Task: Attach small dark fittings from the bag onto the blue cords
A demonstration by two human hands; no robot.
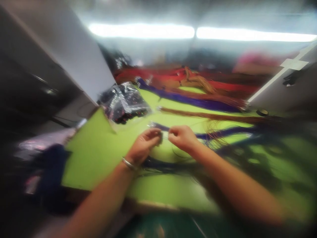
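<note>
Over the middle of the green tabletop (89, 155), my left hand (145, 143) pinches a small dark piece (160, 137) between thumb and fingers. A bracelet circles that wrist. My right hand (182, 138) is closed just to the right, a narrow gap away; what its fingers hold is too small and blurred to name. Thin wires seem to run near both hands. Behind them lies a dark blue wire bundle (223, 133), and another dark bundle (163, 165) passes below them.
A clear plastic bag of black parts (125, 102) lies at the back left. Brown wires (198, 114), a purple-blue bundle (188, 100) and red bundles (228, 86) stretch across the back. Grey panels (74, 49) flank the table, and a black tape roll (262, 112) sits at the right.
</note>
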